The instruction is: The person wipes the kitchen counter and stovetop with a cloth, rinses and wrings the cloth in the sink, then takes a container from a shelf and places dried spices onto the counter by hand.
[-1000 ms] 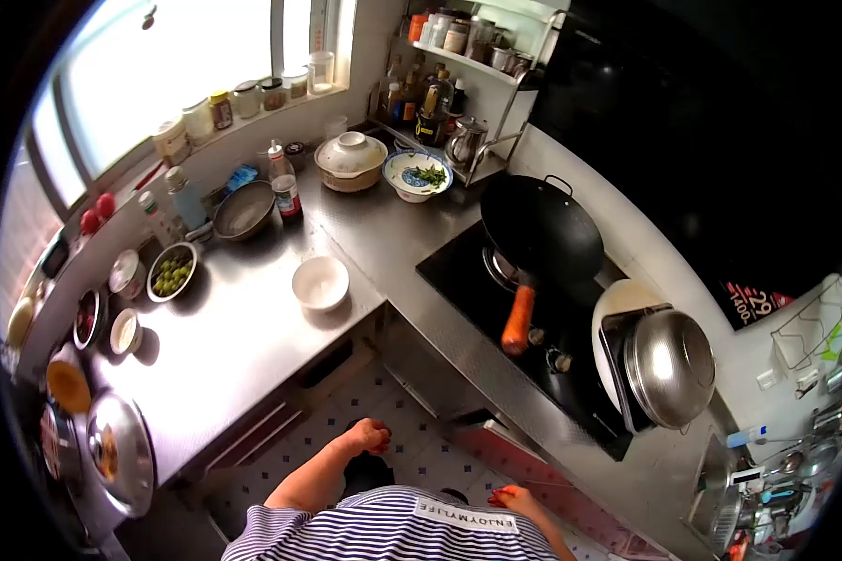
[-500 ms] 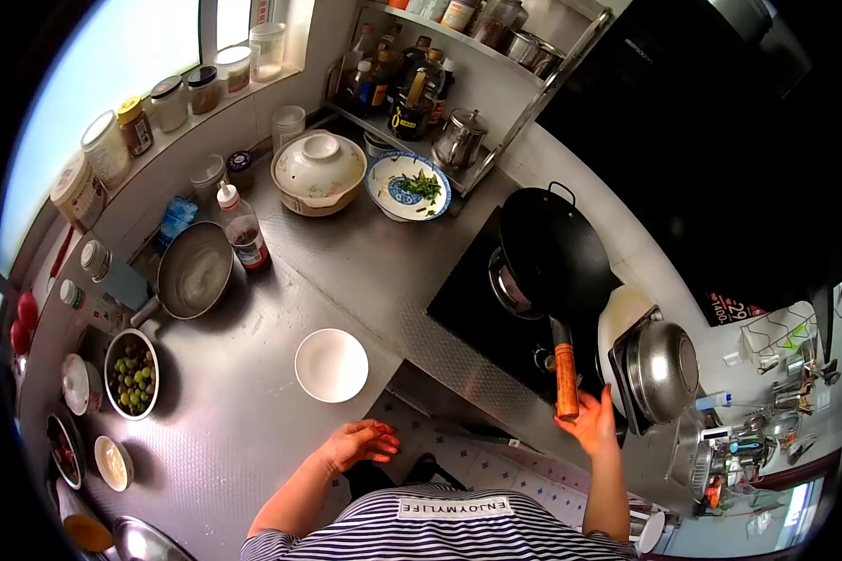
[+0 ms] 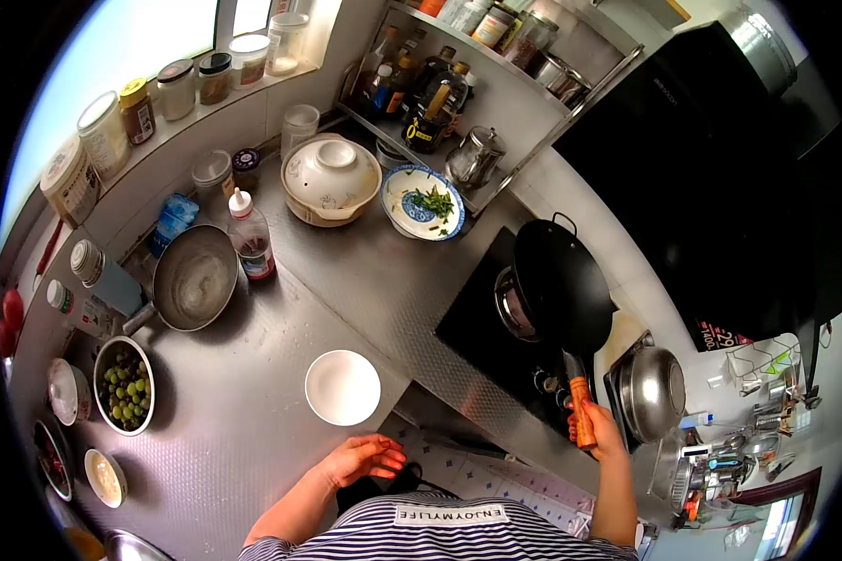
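Note:
My right hand (image 3: 604,432) is closed around the orange-brown wooden handle of a black wok (image 3: 561,290), with fingertips showing on the handle's far side. The wok rests tilted on the black stove (image 3: 472,327), over a burner with a shiny metal ring (image 3: 515,304). My left hand (image 3: 360,459) hovers near the counter's edge, fingers loosely bent and apart, holding nothing. Just beyond it stands a white bowl (image 3: 343,387), apart from the hand.
A lidded clay pot (image 3: 331,182) and a blue-and-white plate with chopped greens (image 3: 423,203) stand at the back. To the left are a grey pan (image 3: 195,278), a sauce bottle (image 3: 251,236) and a bowl of grapes (image 3: 123,386). A metal pot (image 3: 653,393) sits right of the wok.
My right hand has gone from open beside the wok's handle to closed around it. The wok's handle has swung slightly, and the camera view has shifted. My left hand still holds nothing.

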Available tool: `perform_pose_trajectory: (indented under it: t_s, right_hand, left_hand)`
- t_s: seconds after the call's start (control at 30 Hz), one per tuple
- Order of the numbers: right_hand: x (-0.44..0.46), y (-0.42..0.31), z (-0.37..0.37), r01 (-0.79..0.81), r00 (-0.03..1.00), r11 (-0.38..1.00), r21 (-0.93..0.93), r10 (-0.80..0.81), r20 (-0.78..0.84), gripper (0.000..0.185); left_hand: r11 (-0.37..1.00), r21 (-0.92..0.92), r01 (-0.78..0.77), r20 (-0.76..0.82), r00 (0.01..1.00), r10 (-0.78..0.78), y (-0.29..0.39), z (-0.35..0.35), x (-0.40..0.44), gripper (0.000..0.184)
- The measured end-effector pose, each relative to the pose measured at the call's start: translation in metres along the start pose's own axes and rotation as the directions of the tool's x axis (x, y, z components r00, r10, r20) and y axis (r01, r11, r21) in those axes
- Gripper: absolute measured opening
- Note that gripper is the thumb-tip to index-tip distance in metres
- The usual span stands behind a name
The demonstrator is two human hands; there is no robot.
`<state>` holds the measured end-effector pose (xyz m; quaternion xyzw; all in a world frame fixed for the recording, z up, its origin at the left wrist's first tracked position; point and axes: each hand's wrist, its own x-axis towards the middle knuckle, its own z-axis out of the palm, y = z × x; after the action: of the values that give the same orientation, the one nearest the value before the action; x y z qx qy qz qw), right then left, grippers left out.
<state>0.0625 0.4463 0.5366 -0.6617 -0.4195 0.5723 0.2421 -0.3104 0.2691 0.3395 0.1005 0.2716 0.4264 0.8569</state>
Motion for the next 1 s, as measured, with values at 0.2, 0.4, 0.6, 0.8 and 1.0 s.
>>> perform_pose_trajectory:
  t_s: [0.2, 0.4, 0.6, 0.8, 1.0]
  right_hand:
    - [-0.033, -0.023, -0.033, -0.074, 0.997, 0.995, -0.067, 0.073, -0.021, 0.041]
    - [-0.042, -0.03, -0.039, -0.1, 0.994, 0.992, -0.08, 0.097, -0.048, 0.042]
    - [-0.044, -0.023, -0.023, -0.071, 0.996, 0.996, -0.051, 0.068, -0.061, 0.041]
    - [-0.031, -0.002, 0.003, 0.02, 0.995, 0.999, -0.034, -0.023, -0.096, 0.042]
    - [0.007, 0.011, 0.023, 0.111, 0.988, 0.994, -0.015, -0.112, -0.109, 0.036]
  left_hand:
    - [0.999, -0.044, -0.023, -0.07, 0.997, 0.02, 0.007, -0.009, -0.007, 0.032]
    - [0.995, -0.068, -0.067, -0.069, 0.996, 0.062, 0.011, -0.014, -0.017, 0.034]
    - [0.981, -0.128, -0.145, -0.139, 0.982, 0.127, 0.015, -0.011, -0.025, 0.036]
    - [0.939, -0.241, -0.244, -0.251, 0.951, 0.183, 0.019, -0.016, -0.025, 0.039]
    - [0.92, -0.289, -0.264, -0.288, 0.941, 0.179, 0.019, -0.014, -0.019, 0.044]
